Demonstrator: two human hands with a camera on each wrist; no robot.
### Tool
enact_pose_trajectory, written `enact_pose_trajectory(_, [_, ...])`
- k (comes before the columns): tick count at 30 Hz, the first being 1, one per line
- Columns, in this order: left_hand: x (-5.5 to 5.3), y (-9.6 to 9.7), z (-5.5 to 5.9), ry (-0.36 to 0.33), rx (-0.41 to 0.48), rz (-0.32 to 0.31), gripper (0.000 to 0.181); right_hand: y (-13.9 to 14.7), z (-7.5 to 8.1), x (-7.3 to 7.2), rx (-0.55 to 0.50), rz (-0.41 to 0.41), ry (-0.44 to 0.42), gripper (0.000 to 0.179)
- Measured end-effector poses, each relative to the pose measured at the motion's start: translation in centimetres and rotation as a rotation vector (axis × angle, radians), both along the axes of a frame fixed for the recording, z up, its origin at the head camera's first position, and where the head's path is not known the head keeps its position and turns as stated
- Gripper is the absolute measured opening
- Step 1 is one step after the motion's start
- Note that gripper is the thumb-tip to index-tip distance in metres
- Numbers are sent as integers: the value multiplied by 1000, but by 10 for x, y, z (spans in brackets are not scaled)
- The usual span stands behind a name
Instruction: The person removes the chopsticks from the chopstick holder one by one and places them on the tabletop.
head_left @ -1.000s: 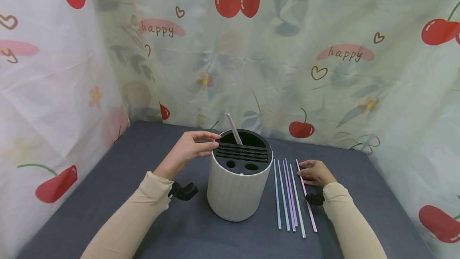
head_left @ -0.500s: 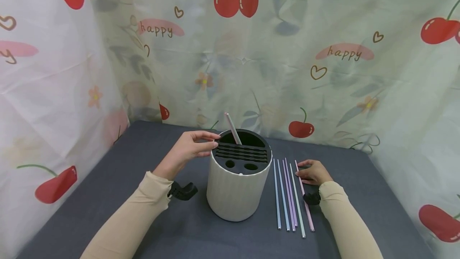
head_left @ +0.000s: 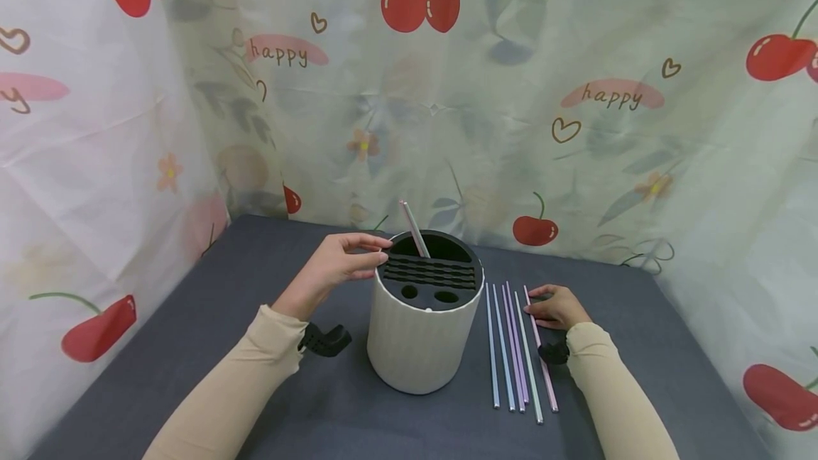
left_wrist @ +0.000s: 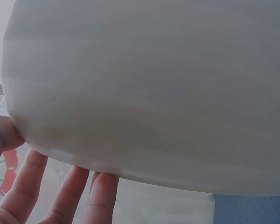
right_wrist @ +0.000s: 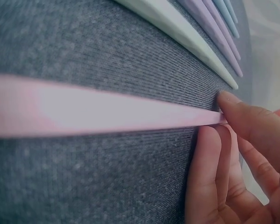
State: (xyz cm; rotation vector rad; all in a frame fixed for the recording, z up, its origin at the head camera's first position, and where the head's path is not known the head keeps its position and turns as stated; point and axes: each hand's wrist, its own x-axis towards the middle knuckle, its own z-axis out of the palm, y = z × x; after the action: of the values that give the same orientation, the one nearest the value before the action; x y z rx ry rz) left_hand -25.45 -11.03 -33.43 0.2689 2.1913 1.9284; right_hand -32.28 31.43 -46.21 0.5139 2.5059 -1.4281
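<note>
A cream, round utensil holder (head_left: 415, 346) with a black slotted top (head_left: 429, 274) stands upright in the middle. Two chopsticks (head_left: 415, 229), one pinkish and one pale, lean in its rear opening. My left hand (head_left: 339, 265) touches the holder's left rim with extended fingers; in the left wrist view the fingertips (left_wrist: 105, 184) rest against its wall (left_wrist: 144, 102). To the right, my right hand (head_left: 559, 307) pinches a pink chopstick (head_left: 543, 357) near its far end, between thumb and fingers. That chopstick (right_wrist: 107, 109) lies along the table in the right wrist view.
Beside the holder lie several blue and purple chopsticks (head_left: 501, 346) and a pale green chopstick (head_left: 529, 360), roughly parallel. A dark grey cloth (head_left: 307, 410) covers the table. Cherry-printed curtains (head_left: 434, 126) hang behind and at both sides.
My right hand has shifted slightly left with the pink chopstick, whose near end has moved a little left too. The left hand and the holder stay put.
</note>
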Motion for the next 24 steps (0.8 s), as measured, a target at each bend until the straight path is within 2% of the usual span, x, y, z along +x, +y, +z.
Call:
enact_pose_trajectory(7, [0,0,-1,12,-3,-6,38,3,1,0,-15,10,-10,49])
enact_pose_trajectory(9, [0,1,-1,6,0,-3,37,2,9,1,-39,11,-3,50])
enact_pose_trajectory(11, [0,1,-1,3,-1,-3,36,0,23,1,-89,38,33,53])
enact_pose_trajectory(14, [0,0,-1,4,-2,-4,36,-10,58,0,-236,88,156,57])
enact_pose_trajectory(18, [0,0,-1,13,-3,-3,37,-40,117,3,-519,155,394,50])
enact_pose_trajectory(21, [-1,0,-1,25,-10,-6,38,-69,159,12,-709,195,545,37])
enact_pose_trajectory(24, [-2,-1,-2,27,-10,-5,38,-100,195,26,-814,260,625,29])
